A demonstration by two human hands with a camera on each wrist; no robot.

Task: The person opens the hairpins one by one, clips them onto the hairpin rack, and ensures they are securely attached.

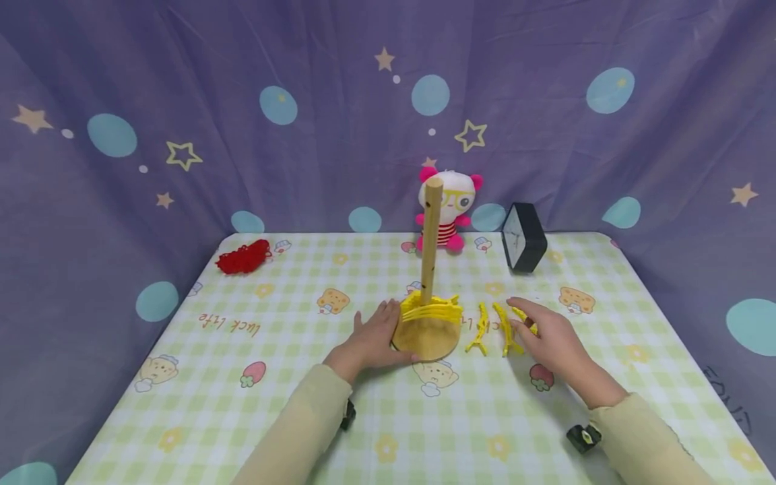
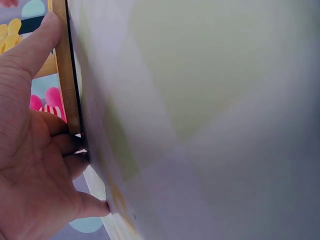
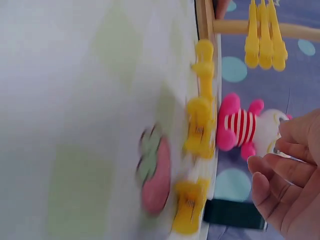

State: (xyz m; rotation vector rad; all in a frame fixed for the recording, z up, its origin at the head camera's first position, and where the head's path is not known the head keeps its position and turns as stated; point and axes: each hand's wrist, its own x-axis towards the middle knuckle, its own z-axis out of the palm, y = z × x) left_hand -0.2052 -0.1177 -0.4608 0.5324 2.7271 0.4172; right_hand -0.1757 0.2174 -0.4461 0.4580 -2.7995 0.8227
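Note:
A wooden stand point(image 1: 428, 249), a round base with an upright pole, stands mid-table. Around the lower pole sit several yellow clothespins point(image 1: 432, 311). My left hand point(image 1: 374, 340) grips the left edge of the base, thumb at the front, fingers round the side. Three loose yellow clothespins lie right of the base: a near one point(image 1: 481, 329), a middle one point(image 1: 506, 329) and a far one point(image 3: 190, 207). In the head view, my right hand point(image 1: 548, 337) partly hides the far one. The right wrist view shows that hand point(image 3: 292, 172) above the clothespins, fingers loosely bent, holding nothing.
Behind the pole sits a panda plush point(image 1: 451, 202) with pink ears. A black desk clock point(image 1: 525, 237) stands to its right. A red tangled bundle point(image 1: 244, 257) lies at the back left corner. A checked cloth point(image 1: 291, 417) covers the table; a purple curtain point(image 1: 339, 155) hangs behind.

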